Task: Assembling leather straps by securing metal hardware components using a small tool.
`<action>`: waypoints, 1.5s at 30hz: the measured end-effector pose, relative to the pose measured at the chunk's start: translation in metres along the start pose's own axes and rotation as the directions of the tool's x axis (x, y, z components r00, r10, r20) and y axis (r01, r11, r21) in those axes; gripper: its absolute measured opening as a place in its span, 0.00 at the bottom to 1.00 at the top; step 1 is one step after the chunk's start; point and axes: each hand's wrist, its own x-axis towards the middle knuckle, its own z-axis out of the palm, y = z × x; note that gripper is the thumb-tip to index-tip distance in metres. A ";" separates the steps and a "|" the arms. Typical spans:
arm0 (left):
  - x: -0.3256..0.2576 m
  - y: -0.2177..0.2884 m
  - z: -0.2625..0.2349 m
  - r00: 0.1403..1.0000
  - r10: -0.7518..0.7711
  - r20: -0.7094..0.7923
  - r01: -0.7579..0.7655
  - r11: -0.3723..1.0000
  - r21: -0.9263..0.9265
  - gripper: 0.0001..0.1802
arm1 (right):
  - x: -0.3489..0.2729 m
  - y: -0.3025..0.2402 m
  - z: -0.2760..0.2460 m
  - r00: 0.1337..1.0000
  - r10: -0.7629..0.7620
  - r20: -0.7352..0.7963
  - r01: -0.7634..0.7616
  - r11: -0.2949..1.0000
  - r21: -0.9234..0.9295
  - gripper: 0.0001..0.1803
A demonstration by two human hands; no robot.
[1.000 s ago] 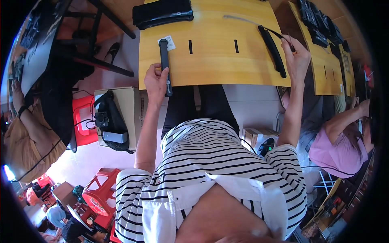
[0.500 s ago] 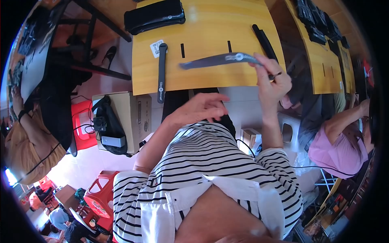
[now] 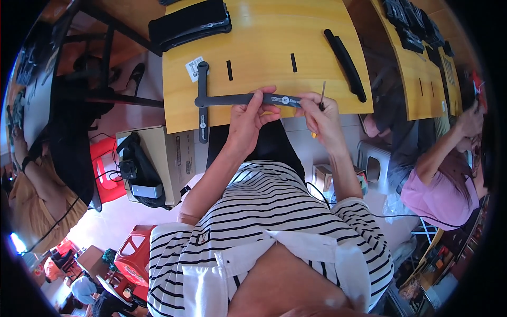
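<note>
A dark grey strap (image 3: 227, 100) with white print and a rounded left end is stretched sideways above the table's near edge. My left hand (image 3: 245, 124) pinches it near its middle between thumb and fingers. The strap's right end is between the fingers of my right hand (image 3: 326, 120). That same hand also holds a thin pointed tool (image 3: 321, 106) with a metal shaft and a partly hidden handle, yellow at its lower end. A second grey strap (image 3: 203, 124) lies on the table, passing under the held one's rounded end and overhanging the near edge.
On the yellow table (image 3: 253, 53) are a stack of black straps (image 3: 185, 26), a long black sheath-like piece (image 3: 344, 64), a white label (image 3: 193, 69) and two short black strips. A cardboard box (image 3: 171, 177) stands lower left. People sit on both sides.
My left hand has come up and gripped the strap, which my right hand held alone before. My right hand has moved left and lower, and the tool's shaft now points up.
</note>
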 end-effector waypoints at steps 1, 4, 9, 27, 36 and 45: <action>0.000 0.000 0.001 1.000 -0.002 0.002 0.002 1.000 0.000 0.19 | 0.002 0.005 -0.003 1.000 0.003 -0.017 -0.004 0.999 -0.047 0.09; 0.003 0.001 0.001 0.998 -0.042 -0.046 0.039 0.997 -0.059 0.19 | 0.007 0.004 -0.008 0.999 0.009 -0.047 -0.014 0.993 -0.118 0.07; 0.017 0.025 -0.039 0.979 0.045 -0.201 -0.035 0.998 0.055 0.12 | 0.028 0.004 -0.022 0.996 -0.022 -0.084 0.004 0.979 -0.203 0.07; 0.113 0.052 -0.068 0.933 0.289 -0.214 0.022 0.548 0.836 0.07 | 0.141 0.029 -0.038 0.914 -0.216 -0.344 0.025 0.875 -0.483 0.06; 0.122 0.048 -0.076 0.915 0.365 -0.172 0.008 0.411 0.912 0.10 | 0.149 0.035 -0.033 0.877 -0.229 -0.423 0.019 0.895 -0.445 0.07; 0.131 0.040 -0.089 0.893 0.425 -0.149 0.021 0.292 0.956 0.10 | 0.158 0.042 -0.037 0.826 -0.256 -0.502 -0.167 0.739 -0.652 0.09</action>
